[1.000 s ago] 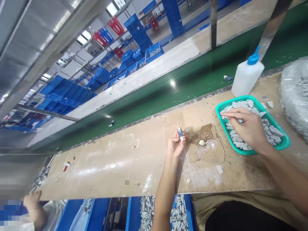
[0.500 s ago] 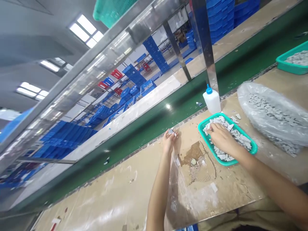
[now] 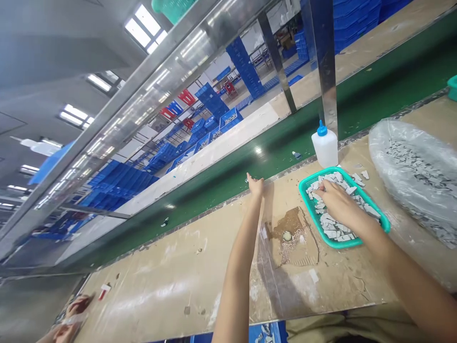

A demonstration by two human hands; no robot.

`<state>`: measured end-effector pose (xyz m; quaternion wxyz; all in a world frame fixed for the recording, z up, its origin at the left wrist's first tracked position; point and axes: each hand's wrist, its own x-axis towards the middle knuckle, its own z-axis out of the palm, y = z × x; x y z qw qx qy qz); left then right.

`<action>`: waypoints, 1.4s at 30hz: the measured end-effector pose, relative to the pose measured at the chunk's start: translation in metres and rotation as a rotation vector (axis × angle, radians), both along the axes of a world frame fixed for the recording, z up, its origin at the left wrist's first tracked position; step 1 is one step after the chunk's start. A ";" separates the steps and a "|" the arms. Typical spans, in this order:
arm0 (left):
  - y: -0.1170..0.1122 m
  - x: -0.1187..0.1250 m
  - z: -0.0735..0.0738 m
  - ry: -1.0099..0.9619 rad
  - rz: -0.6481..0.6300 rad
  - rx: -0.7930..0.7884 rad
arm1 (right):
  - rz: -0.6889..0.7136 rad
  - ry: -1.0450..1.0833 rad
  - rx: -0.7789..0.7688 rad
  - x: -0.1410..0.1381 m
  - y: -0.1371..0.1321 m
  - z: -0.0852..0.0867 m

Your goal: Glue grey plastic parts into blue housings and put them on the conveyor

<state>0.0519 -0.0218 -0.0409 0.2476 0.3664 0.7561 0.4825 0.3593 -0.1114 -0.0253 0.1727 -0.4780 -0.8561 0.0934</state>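
While the left hand (image 3: 255,186) hung open at the far edge of the surface (image 3: 171,290), the right hand (image 3: 339,202) lay among grey pieces (image 3: 333,232) in a teal plastic tray (image 3: 342,244), its grip impossible to tell. Loose pieces (image 3: 360,177) sat beyond the rim, where a careless wrist could have swept them onto the green conveyor belt (image 3: 374,109).

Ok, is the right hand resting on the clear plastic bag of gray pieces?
No, the right hand is down in the teal plastic tray on the gray pieces, apart from the clear plastic bag.
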 end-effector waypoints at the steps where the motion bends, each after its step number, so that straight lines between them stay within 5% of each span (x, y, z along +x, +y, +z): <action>1: 0.003 0.006 -0.001 0.050 -0.022 -0.013 | 0.002 0.023 -0.017 0.001 0.002 -0.002; 6: 0.029 0.050 -0.001 0.271 -0.229 -0.044 | -0.099 0.059 -0.062 -0.004 0.002 -0.002; 14: 0.077 0.091 0.002 0.471 -0.647 -0.085 | -0.118 -0.239 0.105 -0.019 -0.006 0.013; 18: 0.081 0.086 0.002 0.505 -0.696 -0.105 | -0.116 -0.273 0.078 -0.017 -0.005 0.023; 21: 0.071 0.080 0.005 0.514 -0.619 -0.067 | -0.115 -0.276 0.062 -0.015 -0.005 0.024; 28: 0.001 0.078 0.009 0.391 -0.371 0.059 | -0.124 -0.228 0.044 -0.015 -0.003 0.018; 34: -0.109 0.089 0.020 -0.061 -0.455 0.047 | -0.145 -0.118 -0.027 -0.015 -0.003 0.019; 38: -0.167 0.087 0.035 -0.206 -0.452 -0.053 | -0.133 0.134 -0.088 -0.010 0.002 0.010; 42: -0.191 0.085 0.044 -0.242 -0.365 -0.071 | -0.038 0.495 -0.170 -0.005 0.004 0.012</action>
